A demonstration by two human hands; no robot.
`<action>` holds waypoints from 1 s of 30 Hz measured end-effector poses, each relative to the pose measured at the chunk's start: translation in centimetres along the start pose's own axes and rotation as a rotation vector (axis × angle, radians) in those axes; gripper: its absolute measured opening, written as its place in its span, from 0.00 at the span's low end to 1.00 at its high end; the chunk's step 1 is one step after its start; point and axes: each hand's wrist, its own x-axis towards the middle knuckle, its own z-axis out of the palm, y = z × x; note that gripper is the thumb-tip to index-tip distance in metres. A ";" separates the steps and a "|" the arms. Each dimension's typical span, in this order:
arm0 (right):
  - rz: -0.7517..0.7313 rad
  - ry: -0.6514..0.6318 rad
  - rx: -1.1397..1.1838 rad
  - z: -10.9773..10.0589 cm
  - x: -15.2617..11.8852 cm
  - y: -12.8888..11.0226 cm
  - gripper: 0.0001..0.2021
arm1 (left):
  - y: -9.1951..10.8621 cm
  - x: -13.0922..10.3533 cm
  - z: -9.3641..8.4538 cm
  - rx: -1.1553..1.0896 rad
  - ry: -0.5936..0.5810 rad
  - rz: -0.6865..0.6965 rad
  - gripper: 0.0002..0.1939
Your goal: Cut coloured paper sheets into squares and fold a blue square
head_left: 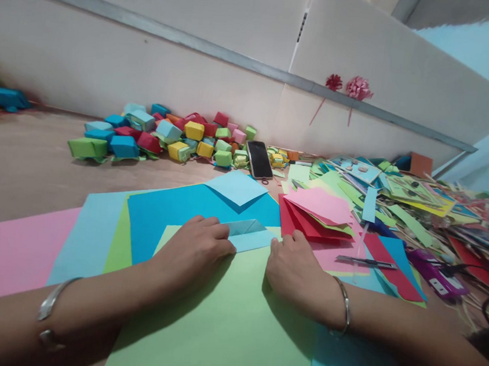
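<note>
A light blue folded paper [250, 241] lies across the top of a pale green sheet [220, 332], its near edge turned up into a strip. Curled over its left end, my left hand [196, 245] is closed with thumb and fingers on the paper. My right hand [294, 270] is closed too, thumb and fingertips pinching the right end. Just beyond the fold rests a light blue square of paper [237, 187], on a darker blue sheet [158, 209]. Most of both hands' fingertips are hidden behind the knuckles.
Small folded paper boxes [123, 147] are heaped by the wall, next to a phone [259, 160]. To the right lie red and pink papers [316, 205], a utility knife [366, 262], a purple power strip [438, 276] and piled paper scraps. Two paper flowers [359, 88] hang on the wall rail.
</note>
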 end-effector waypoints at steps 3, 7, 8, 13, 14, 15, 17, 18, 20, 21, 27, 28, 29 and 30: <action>0.013 0.003 -0.005 0.3 0.1 0.0 0.07 | 0.0 0.0 0.0 -0.005 0.012 0.011 0.13; 0.065 0.250 -0.070 1.0 0.2 -0.3 0.10 | -0.1 -0.1 0.2 0.013 0.044 0.027 0.12; 0.074 0.369 -0.103 1.2 0.2 -0.2 0.10 | -0.1 -0.2 0.2 0.030 0.053 0.038 0.12; 0.083 0.722 -0.196 1.7 0.5 0.1 0.13 | -0.2 -0.4 0.3 0.173 0.111 0.152 0.04; 0.049 0.712 -0.175 1.7 0.5 0.1 0.12 | -0.2 -0.5 0.3 0.197 0.125 0.171 0.03; -0.010 0.680 -0.141 1.7 0.7 0.1 0.10 | -0.1 -0.6 0.3 0.222 0.137 0.185 0.03; -0.156 0.573 -0.056 1.7 0.9 0.0 0.10 | 0.4 -0.8 0.2 0.279 0.151 0.201 0.03; -0.213 0.512 -0.017 1.7 1.1 0.0 0.11 | 0.7 -1.0 0.2 0.313 0.151 0.201 0.03; -0.261 0.417 0.041 1.7 1.3 -0.2 0.12 | 1.8 -1.5 0.1 0.376 0.112 0.168 0.05; -0.264 0.391 0.061 1.7 1.3 -0.2 0.12 | 2.4 -1.7 0.0 0.395 0.065 0.135 0.07; -0.255 0.401 0.148 1.8 0.9 -0.8 0.12 | 5.5 -2.0 -1.0 0.281 -0.350 -0.117 0.31; -0.253 0.409 0.154 1.8 0.9 -0.8 0.13 | 5.7 -1.9 -1.1 0.265 -0.391 -0.142 0.34; -0.254 0.411 0.156 1.7 0.9 -0.9 0.13 | 5.9 -1.8 -1.3 0.258 -0.425 -0.164 0.34; -0.256 0.403 0.156 1.6 1.0 -1.0 0.13 | 6.0 -1.8 -1.5 0.256 -0.455 -0.182 0.35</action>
